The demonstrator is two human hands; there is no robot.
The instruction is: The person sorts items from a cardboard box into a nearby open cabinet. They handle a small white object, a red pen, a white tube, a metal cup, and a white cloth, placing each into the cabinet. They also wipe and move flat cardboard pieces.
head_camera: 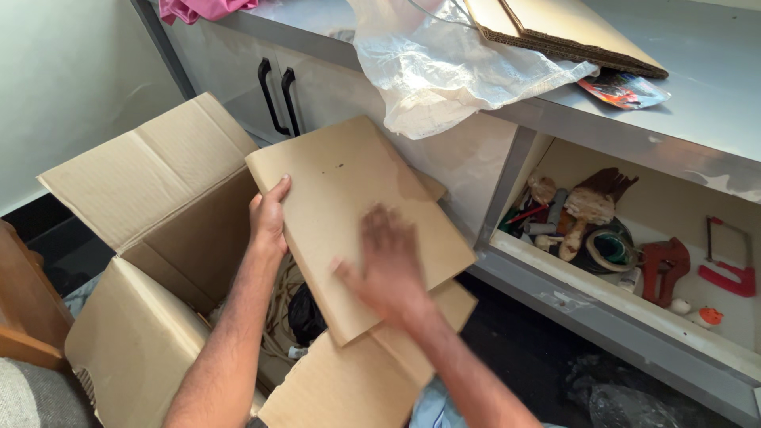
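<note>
A large open cardboard box (151, 214) stands on the floor in front of me, its flaps spread outward. Across its opening lies a flat brown cardboard sheet (341, 190). My left hand (268, 218) grips the sheet's left edge, thumb on top. My right hand (388, 265), blurred by motion, lies flat on the sheet's lower part with fingers spread. Under the sheet, inside the box, I see coiled pale cords (279, 309) and a dark bundle (305, 313).
A metal counter (697, 87) carries a crumpled clear plastic bag (444, 71), corrugated cardboard pieces (571, 32) and pink cloth (194, 8). Its open lower shelf (634, 305) holds a brush, tape roll, red clamps and other tools. A wooden chair (24, 309) stands at left.
</note>
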